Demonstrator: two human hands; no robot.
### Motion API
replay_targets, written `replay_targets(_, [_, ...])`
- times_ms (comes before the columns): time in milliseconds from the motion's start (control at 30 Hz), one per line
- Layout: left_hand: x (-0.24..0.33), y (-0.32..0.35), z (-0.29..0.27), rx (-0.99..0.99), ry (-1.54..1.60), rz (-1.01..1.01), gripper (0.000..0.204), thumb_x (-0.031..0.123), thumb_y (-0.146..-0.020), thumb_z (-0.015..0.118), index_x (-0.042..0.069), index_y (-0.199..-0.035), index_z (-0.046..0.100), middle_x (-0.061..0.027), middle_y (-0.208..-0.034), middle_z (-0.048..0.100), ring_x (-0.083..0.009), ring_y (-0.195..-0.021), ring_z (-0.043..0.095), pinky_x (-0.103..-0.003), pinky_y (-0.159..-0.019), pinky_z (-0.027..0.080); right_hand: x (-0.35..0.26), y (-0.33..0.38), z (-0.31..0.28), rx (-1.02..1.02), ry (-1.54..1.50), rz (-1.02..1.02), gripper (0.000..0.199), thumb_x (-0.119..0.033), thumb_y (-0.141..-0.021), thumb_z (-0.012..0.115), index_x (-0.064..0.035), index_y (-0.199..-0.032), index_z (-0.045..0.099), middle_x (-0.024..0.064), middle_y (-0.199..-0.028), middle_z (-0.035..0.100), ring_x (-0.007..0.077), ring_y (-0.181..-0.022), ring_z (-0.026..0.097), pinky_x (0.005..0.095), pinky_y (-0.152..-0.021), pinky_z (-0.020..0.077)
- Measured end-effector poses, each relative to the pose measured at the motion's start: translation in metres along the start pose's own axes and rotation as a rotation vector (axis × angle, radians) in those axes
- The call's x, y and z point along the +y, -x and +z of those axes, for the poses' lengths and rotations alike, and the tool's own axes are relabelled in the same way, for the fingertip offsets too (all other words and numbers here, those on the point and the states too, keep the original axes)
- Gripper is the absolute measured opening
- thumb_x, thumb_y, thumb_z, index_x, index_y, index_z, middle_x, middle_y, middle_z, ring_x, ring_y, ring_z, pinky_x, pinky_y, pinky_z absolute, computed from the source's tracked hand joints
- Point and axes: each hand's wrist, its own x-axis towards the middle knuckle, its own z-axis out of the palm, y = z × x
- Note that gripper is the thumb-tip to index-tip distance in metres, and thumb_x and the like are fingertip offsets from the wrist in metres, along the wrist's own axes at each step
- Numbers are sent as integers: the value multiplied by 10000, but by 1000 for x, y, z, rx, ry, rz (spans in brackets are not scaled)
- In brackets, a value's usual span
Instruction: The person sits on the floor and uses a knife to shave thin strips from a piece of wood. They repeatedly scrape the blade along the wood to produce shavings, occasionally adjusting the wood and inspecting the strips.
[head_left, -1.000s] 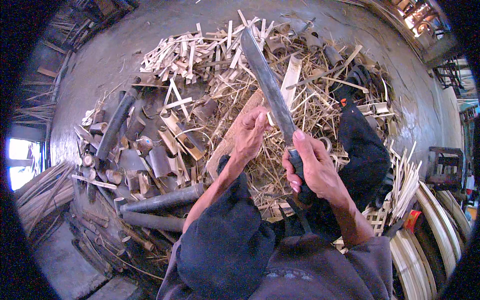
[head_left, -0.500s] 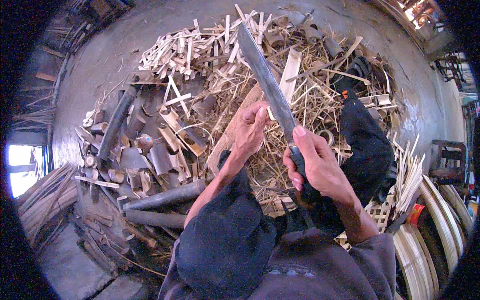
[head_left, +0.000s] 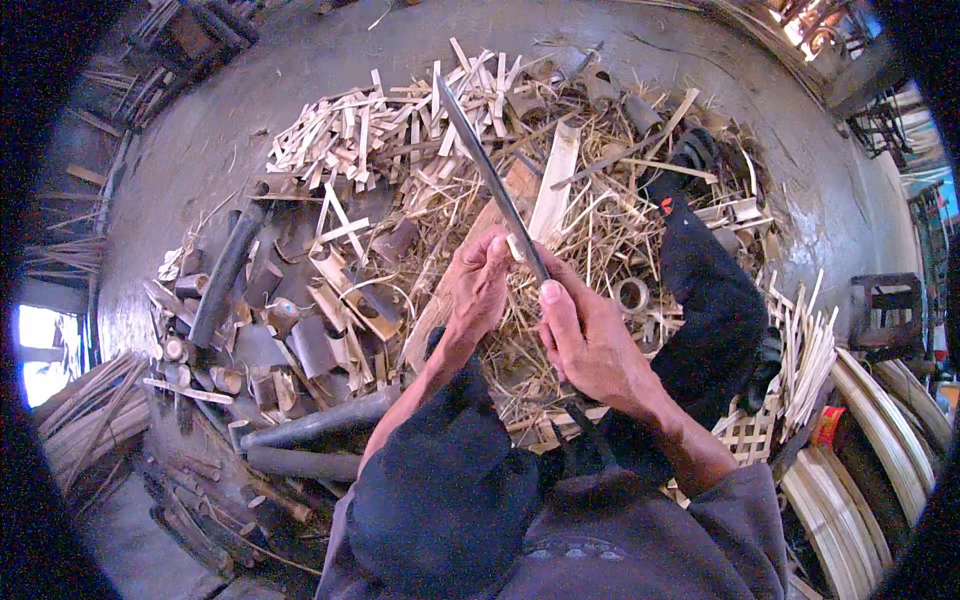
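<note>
My right hand is closed round the handle of a long-bladed machete, whose blade points up and to the left, seen nearly edge-on. In my left hand a small pale piece of bamboo is pinched between thumb and fingers. It meets the blade near the handle end. Below the hands, a long wooden block slants across the floor among thin shavings. Most of the machete's handle is hidden by my right hand.
Pale split bamboo strips lie heaped at the far left. Cut bamboo tubes cover the floor on the left, with a longer dark pole among them. A half-split bamboo length lies beyond my hands. Bundled long strips stand at right.
The machete blade has turned from showing its broad side to nearly edge-on. My right hand has rolled with it and shifted slightly left. The whole view has also shifted a little.
</note>
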Motion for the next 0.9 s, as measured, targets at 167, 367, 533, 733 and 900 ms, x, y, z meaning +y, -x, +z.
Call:
replay_targets(167, [-4, 1, -6, 24, -149, -36, 427, 436, -952, 510, 56, -772, 586, 38, -683, 495, -67, -650, 423, -238, -581, 330, 5, 2, 7, 26, -38, -67, 451, -293, -1000, 363, -179, -1436, 334, 151, -954, 542, 221, -738, 566, 331, -697, 438])
replay_targets(367, [30, -5, 0, -96, 79, 115, 452, 531, -898, 536, 89, -816, 581, 29, -727, 513, -84, -639, 457, -258, -544, 368, -12, 2, 5, 29, 48, -150, 446, -260, -1009, 366, -126, -1434, 341, -17, -659, 433, 87, -568, 408, 246, -524, 374])
replay_targets(533, [2, -4, -4, 32, -21, 4, 469, 530, -899, 542, 83, -760, 565, 41, -671, 500, -73, -624, 451, -249, -524, 349, 3, -10, 4, 19, 80, -56, 457, -303, -991, 358, -215, -1438, 319, 247, -1014, 586, 414, -920, 568, 444, -807, 457])
replay_targets(733, [-3, 14, -2, 19, 89, 100, 528, 492, -878, 592, 3, -1076, 602, -97, -1030, 606, -215, -986, 545, -345, -851, 421, -12, 2, -2, 3, 195, -47, 462, -314, -989, 375, -188, -1432, 340, 280, -989, 629, 453, -927, 607, 441, -784, 474])
replay_targets(900, [-80, 22, -58, 96, -322, -47, 561, 263, -771, 744, 17, -1224, 523, -134, -1214, 567, -224, -1129, 522, -364, -971, 407, 2, -14, 6, -33, 168, -40, 453, -297, -990, 386, -154, -1419, 369, 177, -684, 598, 272, -632, 621, 380, -624, 461])
